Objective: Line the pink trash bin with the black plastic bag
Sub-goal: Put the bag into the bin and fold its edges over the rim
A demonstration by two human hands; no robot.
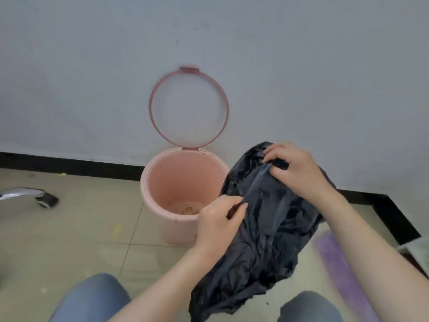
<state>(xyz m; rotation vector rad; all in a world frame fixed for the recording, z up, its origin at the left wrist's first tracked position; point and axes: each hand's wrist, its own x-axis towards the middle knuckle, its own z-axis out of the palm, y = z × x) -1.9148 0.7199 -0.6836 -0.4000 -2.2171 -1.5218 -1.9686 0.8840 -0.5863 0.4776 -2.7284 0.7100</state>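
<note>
The pink trash bin (pixel 162 219) stands on the tiled floor against the wall, with its ring-shaped lid (pixel 152 112) flipped up against the wall. Some brown crumbs lie on its bottom. The crumpled black plastic bag (pixel 262 240) hangs in the air to the right of the bin, in front of my knees. My left hand (pixel 218 224) pinches the bag's edge near the bin's right rim. Higher and further right, my right hand (pixel 294 168) pinches the top edge of the bag.
A chair leg with a black castor (pixel 46 201) lies on the floor at the left. A black skirting strip (pixel 69 163) runs along the wall. A purple blurred object (pixel 336 270) sits at the right, near a wall corner. My knees in jeans (pixel 92 298) are at the bottom.
</note>
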